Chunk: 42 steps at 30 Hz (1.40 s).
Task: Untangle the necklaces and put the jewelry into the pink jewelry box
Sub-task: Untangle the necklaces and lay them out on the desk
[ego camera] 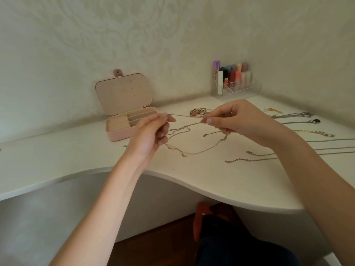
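My left hand [151, 134] and my right hand [233, 120] are raised over the white desk [192, 175], each pinching strands of thin gold chain necklaces [194, 150]. The chains stretch between the two hands and sag in loops down to the desk. The pink jewelry box [123, 135] stands open behind my left hand, its lid upright against the wall and its compartments holding nothing I can see.
A small heap of rings and bracelets [198, 112] lies behind the hands. Several silver and gold necklaces [299, 120] are spread at the right, and two loose chains [253, 157] lie nearer. A clear organizer of lipsticks [235, 83] stands in the corner.
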Each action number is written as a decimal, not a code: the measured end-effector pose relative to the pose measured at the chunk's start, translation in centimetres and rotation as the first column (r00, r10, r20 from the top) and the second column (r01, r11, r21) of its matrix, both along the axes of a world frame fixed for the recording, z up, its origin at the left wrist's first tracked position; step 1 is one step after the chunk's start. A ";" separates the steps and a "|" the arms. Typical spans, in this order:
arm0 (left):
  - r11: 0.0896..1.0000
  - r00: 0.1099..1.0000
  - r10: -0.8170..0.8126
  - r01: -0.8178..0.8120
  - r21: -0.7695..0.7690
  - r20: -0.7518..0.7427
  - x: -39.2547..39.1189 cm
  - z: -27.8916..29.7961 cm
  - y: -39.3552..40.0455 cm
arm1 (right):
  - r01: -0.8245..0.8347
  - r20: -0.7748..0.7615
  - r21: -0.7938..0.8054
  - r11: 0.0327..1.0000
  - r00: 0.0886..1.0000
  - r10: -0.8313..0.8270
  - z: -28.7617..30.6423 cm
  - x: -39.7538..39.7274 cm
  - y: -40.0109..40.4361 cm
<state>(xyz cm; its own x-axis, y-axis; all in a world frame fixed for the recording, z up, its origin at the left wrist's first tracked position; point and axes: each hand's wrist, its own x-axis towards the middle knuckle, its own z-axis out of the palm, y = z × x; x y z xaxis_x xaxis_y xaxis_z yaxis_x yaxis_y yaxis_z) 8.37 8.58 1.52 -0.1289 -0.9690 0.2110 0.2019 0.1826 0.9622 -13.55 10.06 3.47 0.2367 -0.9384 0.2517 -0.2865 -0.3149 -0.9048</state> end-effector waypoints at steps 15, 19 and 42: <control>0.979 0.975 0.187 -0.195 0.065 0.120 2.7 -0.9 2.6 | 0.172 0.001 -0.019 0.985 0.985 -0.172 -1.2 -0.3 -1.0; 0.938 0.877 0.334 -0.344 -0.035 0.344 4.1 -1.4 3.2 | 0.266 0.060 -0.077 0.961 0.963 -0.262 -1.1 -0.6 -1.1; 0.974 0.892 0.017 0.088 -0.210 0.452 -0.7 0.1 4.4 | 0.174 0.236 -0.232 0.957 0.965 -0.118 2.6 3.1 0.6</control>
<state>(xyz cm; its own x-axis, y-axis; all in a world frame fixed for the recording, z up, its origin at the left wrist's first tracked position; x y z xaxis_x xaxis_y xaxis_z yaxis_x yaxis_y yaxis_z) 7.71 13.00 1.58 -0.2938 -0.8977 0.3282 -0.2313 0.4000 0.8869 -10.49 10.62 6.11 0.0153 -0.8593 0.5112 -0.1519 -0.5073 -0.8482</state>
